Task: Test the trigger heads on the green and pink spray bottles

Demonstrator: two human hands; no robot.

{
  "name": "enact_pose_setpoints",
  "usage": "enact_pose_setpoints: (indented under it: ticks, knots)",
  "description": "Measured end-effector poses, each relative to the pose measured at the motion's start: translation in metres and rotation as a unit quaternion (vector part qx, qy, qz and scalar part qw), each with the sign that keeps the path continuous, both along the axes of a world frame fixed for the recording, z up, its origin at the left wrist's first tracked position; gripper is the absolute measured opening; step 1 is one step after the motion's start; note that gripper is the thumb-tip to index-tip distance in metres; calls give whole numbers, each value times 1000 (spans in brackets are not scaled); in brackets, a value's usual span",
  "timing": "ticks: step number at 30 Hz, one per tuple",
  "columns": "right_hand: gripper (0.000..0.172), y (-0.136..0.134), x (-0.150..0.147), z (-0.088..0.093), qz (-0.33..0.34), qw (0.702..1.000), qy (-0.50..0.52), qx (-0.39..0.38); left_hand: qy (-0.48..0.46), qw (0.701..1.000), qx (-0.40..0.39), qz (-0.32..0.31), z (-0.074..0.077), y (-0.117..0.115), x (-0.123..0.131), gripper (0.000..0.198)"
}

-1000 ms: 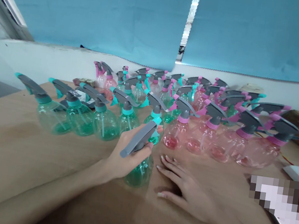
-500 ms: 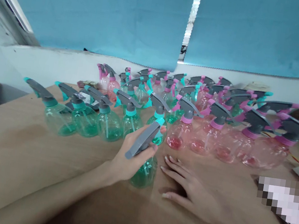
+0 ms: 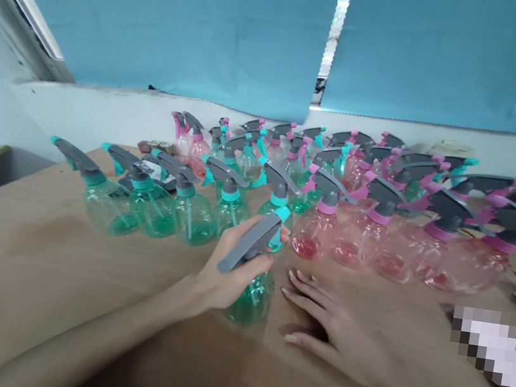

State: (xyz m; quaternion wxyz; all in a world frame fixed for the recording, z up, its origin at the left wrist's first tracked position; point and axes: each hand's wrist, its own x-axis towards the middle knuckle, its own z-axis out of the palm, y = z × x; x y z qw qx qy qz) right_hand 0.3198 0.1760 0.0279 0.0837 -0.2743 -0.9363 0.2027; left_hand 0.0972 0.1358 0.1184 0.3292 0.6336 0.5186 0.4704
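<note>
Green spray bottle (image 3: 249,304) is gripped by left hand (image 3: 224,282), right hand (image 3: 342,330) spread nearby.

A narrow white vertical strip (image 3: 336,31) between blue fabric curtains (image 3: 190,24) is glowing brightest, while muted light is covering the brown wooden tabletop (image 3: 30,277). Shadow is lying beneath the bare right hand (image 3: 342,330) and across the near foreground. Highlights are glinting on round translucent green and pink plastic spray bottles (image 3: 194,216); the outermost are stretching outward with lens distortion. Mild blur is softening details, coarse pixels are masking the lower right, and vignetting is shading the top-right corner.
</note>
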Motion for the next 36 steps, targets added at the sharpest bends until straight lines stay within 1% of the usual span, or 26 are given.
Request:
enact_pose_setpoints:
  ticks: [4,7,9,12,15,17,21,24,33,36]
  knots:
    - [64,-1,0,0,-2,1000,9,-8,34,999,20,16,2,0,-3,13]
    - [64,0,0,-1,1,1000,12,-11,48,998,33,24,2,-1,-3,11]
    - [64,0,1,-2,0,1000,16,-12,51,998,34,27,0,-1,-2,16]
    - [63,0,1,-3,-3,999,31,-17,33,997,45,59,-6,1,0,33]
    - [62,0,1,-3,-4,999,47,-19,29,994,63,84,-11,3,3,38]
    - [62,0,1,-3,-3,999,48,-17,36,994,66,79,-11,4,4,37]
    - [63,0,1,-2,-2,1000,28,-11,52,993,77,72,-6,4,5,34]
    - [64,0,1,-2,-1,1000,16,-9,67,993,62,71,-3,4,5,33]
    - [62,0,1,-1,-5,999,35,-23,69,995,49,52,-3,4,4,32]
    - [62,0,1,-2,-3,999,36,-24,70,995,41,56,-2,3,4,32]
